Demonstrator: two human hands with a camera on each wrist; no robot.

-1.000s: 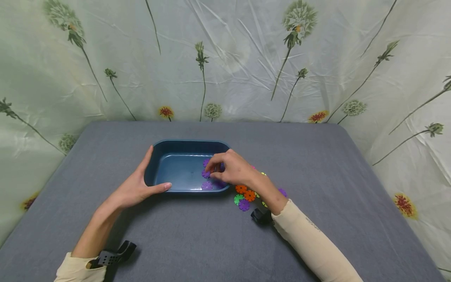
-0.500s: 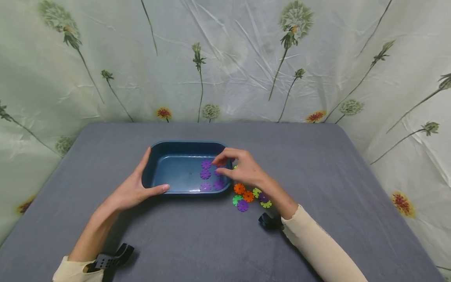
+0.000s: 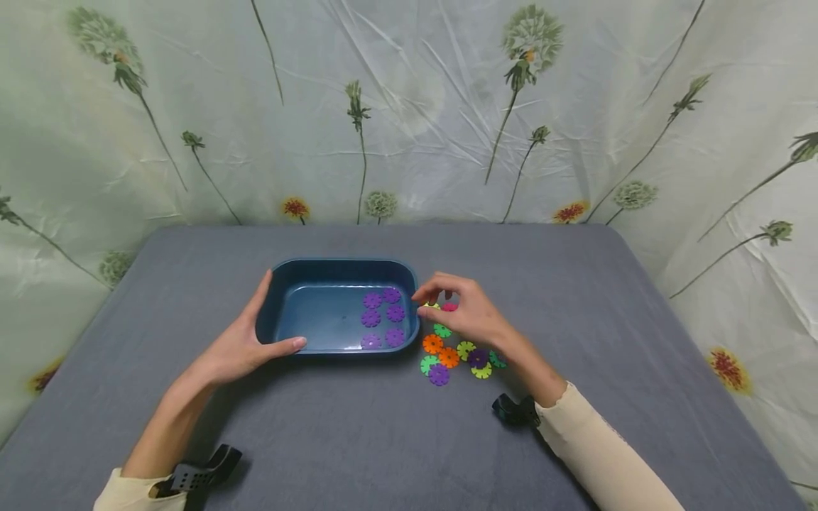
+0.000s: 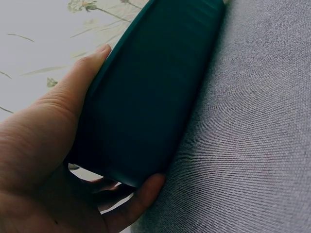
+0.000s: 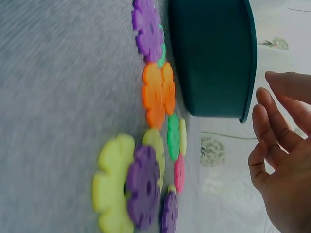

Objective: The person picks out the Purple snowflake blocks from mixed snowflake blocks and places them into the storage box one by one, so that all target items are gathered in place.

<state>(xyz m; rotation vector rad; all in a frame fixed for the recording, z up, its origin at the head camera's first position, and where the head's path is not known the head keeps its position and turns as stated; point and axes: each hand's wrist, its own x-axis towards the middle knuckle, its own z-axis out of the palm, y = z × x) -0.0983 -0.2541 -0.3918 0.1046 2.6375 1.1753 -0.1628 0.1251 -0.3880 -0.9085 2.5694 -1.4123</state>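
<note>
A blue plastic bin (image 3: pixel 313 319) stands on the table. My left hand (image 3: pixel 233 344) grips its left end, thumb along the front rim and fingers round the side; in the left wrist view the fingers curl about the bin's end wall (image 4: pixel 141 97). Several purple flower-shaped discs (image 3: pixel 395 313) lie flat in the bin's right part. Just outside the right rim hovers my right hand (image 3: pixel 469 312), fingers loosely bent, thumb and fingertips apart, holding nothing. Below and beside it lie loose flower discs, among them an orange disc (image 3: pixel 449 357) and a purple disc (image 3: pixel 439 375).
Yellow-green (image 5: pixel 112 187), green and pink discs (image 5: pixel 179 173) lie in the loose group right of the bin, some overlapping. Grey cloth (image 3: pixel 358 440) covers the table. Behind it hangs a flower-print curtain (image 3: pixel 422 156).
My right hand has left the bin and moved right over its rim, uncovering the purple discs inside and more loose discs outside. The left hand keeps its grip on the bin.
</note>
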